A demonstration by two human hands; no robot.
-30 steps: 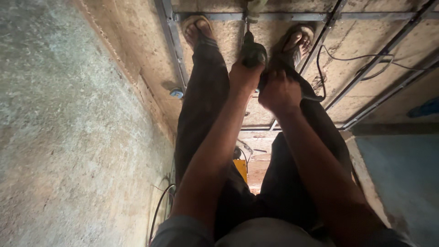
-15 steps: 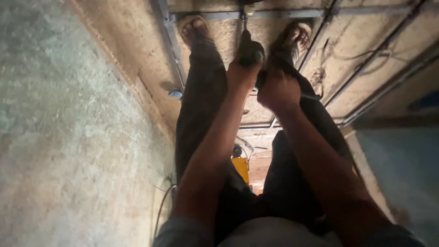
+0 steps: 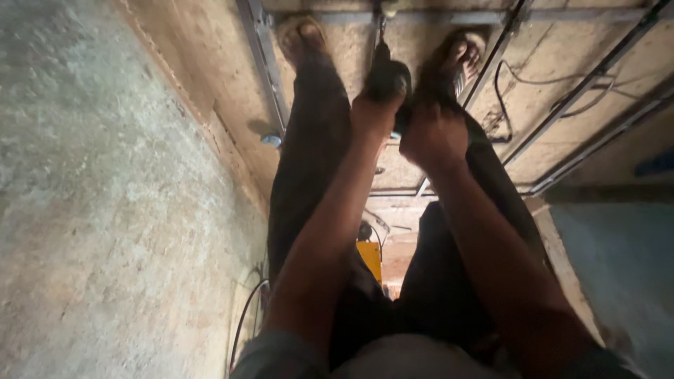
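you stand with both arms stretched out ahead, your left hand [image 3: 373, 111] wrapped around the dark body of a power drill [image 3: 387, 78] and your right hand [image 3: 432, 137] closed low on the same tool, just beside and touching the left. both hands are together and clamped on the drill; no fingers are spread. the drill sits between your two feet in the head view, its bit [image 3: 380, 28] pointing at a grey metal rail [image 3: 435, 17] that crosses the top of the picture. whether the tip touches the rail is too dark to tell.

your left foot [image 3: 300, 36] and right foot [image 3: 456, 57] rest bare on the rough concrete surface [image 3: 210, 63], on either side of the tool. a second metal rail [image 3: 263, 63] runs along the left foot, and more rails [image 3: 597, 70] cross at a slant to the right, with a loose black cable [image 3: 533, 81] lying among them. a rough plaster wall [image 3: 91, 210] fills the left side. lower down, between your dark trouser legs, a yellow box [image 3: 370, 258] shows in a gap, well apart from the hands.

by the look of it, the step in hand is driving the bit at the rail. the next move seems to call for a steady, straight push from both hands, with the grip kept firm so the bit does not skate off the metal, and the cable kept away from the tip.
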